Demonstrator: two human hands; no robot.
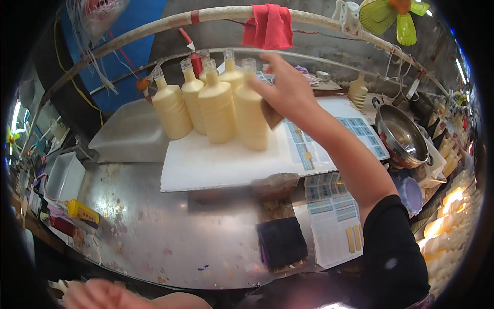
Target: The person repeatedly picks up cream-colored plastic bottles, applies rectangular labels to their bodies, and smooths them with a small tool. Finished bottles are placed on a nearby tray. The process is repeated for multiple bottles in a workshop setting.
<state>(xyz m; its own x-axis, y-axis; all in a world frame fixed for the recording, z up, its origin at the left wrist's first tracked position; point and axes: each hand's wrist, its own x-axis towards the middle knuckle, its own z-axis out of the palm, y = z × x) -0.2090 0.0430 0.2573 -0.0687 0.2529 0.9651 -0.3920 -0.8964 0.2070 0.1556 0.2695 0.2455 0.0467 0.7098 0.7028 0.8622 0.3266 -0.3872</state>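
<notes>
Several cream-coloured bottles with clear threaded necks stand upright in a group on a white board (206,167). My right hand (290,87) reaches to the rightmost front bottle (252,123), with thumb and forefinger spread apart beside its neck and shoulder. Whether it touches that bottle I cannot tell. Below the palm, at the bottle's side, shows a brown patch (271,114), and I cannot make out whether it is in the hand or on the bottle. To its left stand a front bottle (216,113) and another at the left end (172,110). My left hand (105,296), smeared by motion, is low at the lower left edge.
A metal table (170,232) bears the board, a folded black cloth (282,242) and printed sheets (334,221). At left are a translucent tub (131,134) and a yellow container (82,211). A steel pot (401,134) stands right. A red cloth (268,28) hangs from the pole above.
</notes>
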